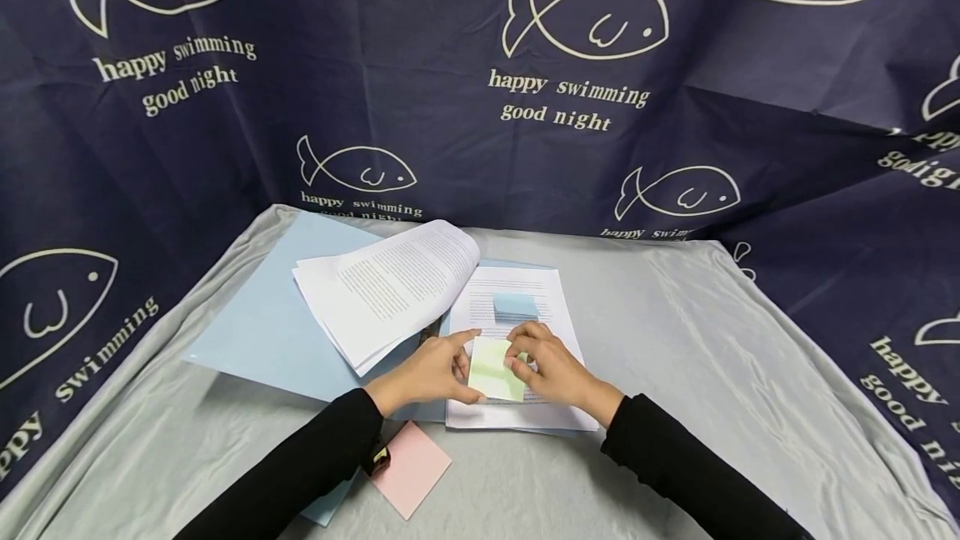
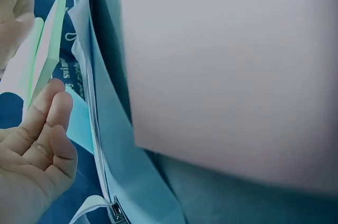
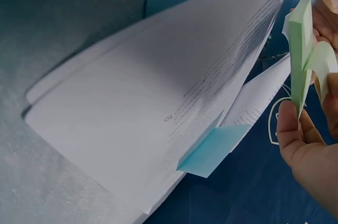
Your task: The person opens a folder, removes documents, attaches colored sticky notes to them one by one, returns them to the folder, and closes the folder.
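Over the printed page (image 1: 517, 417), a green sticky pad (image 1: 489, 386) is held between two hands: the left hand (image 1: 429, 369) grips its edges, and the right hand (image 1: 553, 369) pinches its curling top sheet (image 3: 323, 65). From the pad, a blue sticky note (image 1: 515, 307) is at one o'clock, turned-back pages (image 1: 390, 282) at ten, a pink square (image 1: 414, 471) between seven and eight.

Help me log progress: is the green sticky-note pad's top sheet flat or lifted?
Lifted: the top sheet curls away from the green sticky-note pad. Whether detached, cannot tell.
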Motion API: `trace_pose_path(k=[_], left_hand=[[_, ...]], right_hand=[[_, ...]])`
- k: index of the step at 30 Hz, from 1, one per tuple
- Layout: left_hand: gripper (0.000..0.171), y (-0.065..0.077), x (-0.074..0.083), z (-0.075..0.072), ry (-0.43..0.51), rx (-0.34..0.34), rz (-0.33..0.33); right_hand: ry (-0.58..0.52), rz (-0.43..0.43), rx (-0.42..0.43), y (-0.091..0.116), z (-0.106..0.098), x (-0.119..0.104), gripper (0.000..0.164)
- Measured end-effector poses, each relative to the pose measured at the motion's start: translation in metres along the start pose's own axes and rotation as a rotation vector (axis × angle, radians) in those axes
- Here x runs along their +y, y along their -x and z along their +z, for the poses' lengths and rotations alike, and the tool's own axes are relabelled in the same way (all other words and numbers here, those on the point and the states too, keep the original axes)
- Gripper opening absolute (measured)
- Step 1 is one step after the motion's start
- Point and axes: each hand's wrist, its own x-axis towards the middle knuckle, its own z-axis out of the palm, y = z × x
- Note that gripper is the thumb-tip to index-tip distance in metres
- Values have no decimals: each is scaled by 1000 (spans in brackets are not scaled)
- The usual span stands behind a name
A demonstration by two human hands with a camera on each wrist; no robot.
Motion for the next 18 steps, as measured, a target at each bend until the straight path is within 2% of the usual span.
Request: trace_pose_path(k=[1, 3, 7, 8, 10, 14, 18], left_hand=[[83, 0, 0, 0, 15, 1, -3], [60, -1, 1, -1, 40, 14, 3], [39, 0, 2, -3, 94, 53, 19], [37, 1, 2, -3, 101, 62, 25], [47, 2, 2, -4, 108, 78, 33], [45, 3, 4, -6, 90, 107, 58], [43, 4, 6, -6, 78, 118, 53]], right_hand=[[-8, 2, 13, 0, 0, 1, 7], [-28, 17, 40, 0, 1, 2, 8], [-63, 59, 99, 1, 1, 3, 8], [-66, 72, 115, 1, 1, 3, 8], [-69, 89, 151, 1, 2, 3, 6], [-64, 108, 230, 0, 1, 2, 5], [-82, 77, 260, 0, 0, 2, 10]])
